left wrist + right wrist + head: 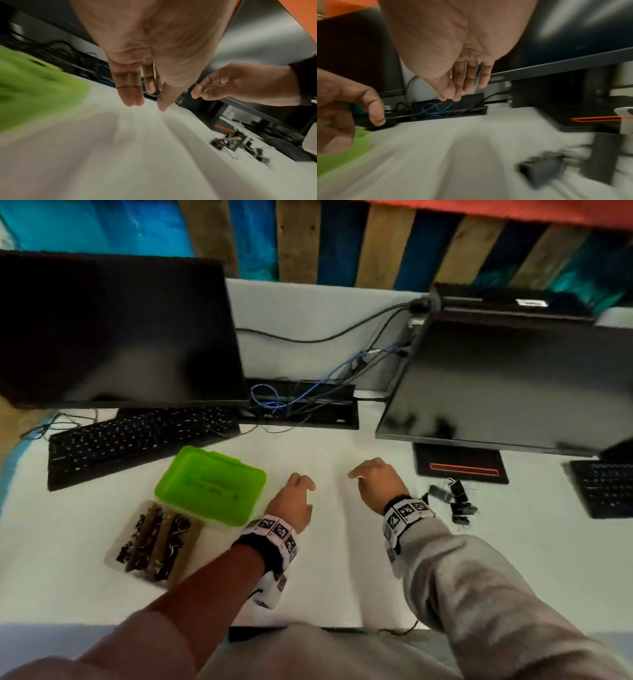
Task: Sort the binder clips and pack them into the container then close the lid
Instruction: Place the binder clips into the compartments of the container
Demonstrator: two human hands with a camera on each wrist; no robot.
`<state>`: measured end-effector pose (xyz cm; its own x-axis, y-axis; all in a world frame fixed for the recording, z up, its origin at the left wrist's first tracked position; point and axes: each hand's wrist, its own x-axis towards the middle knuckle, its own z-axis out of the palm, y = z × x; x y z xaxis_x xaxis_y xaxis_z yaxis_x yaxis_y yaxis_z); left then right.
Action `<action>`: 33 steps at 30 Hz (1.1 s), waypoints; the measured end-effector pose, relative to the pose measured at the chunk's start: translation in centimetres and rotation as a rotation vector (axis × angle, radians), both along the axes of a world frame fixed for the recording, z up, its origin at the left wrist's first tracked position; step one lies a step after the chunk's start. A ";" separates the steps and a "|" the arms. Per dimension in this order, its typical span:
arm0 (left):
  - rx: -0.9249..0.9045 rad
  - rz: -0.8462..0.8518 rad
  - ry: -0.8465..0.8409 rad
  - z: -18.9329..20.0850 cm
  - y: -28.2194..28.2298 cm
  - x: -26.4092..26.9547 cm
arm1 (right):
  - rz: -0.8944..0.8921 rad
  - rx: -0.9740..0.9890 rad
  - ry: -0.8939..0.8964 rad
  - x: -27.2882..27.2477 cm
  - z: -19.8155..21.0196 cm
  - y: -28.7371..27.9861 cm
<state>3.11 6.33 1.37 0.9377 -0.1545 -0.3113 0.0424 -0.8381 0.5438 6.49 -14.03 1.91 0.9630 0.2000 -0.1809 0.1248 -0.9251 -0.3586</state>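
Binder-clip sorting station, both hands empty over the white desk.

Left hand (294,496) and right hand (375,484), frame centre, fingers loose, holding nothing. Clear container (154,539), lower left, holds rows of clips; green lid (210,484) rests askew across it, likely for access. Loose binder clips (457,503) at centre right, apparently awaiting sorting.
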 end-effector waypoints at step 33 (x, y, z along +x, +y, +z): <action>0.027 -0.316 0.133 -5.4 -18.1 4.1 | -0.153 0.203 0.231 -3.3 -7.6 -13.4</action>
<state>7.21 -11.73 -3.99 0.7960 -0.4207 -0.4352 -0.1524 -0.8351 0.5286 3.18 -27.44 -5.70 0.9229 0.1103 -0.3689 -0.1160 -0.8339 -0.5395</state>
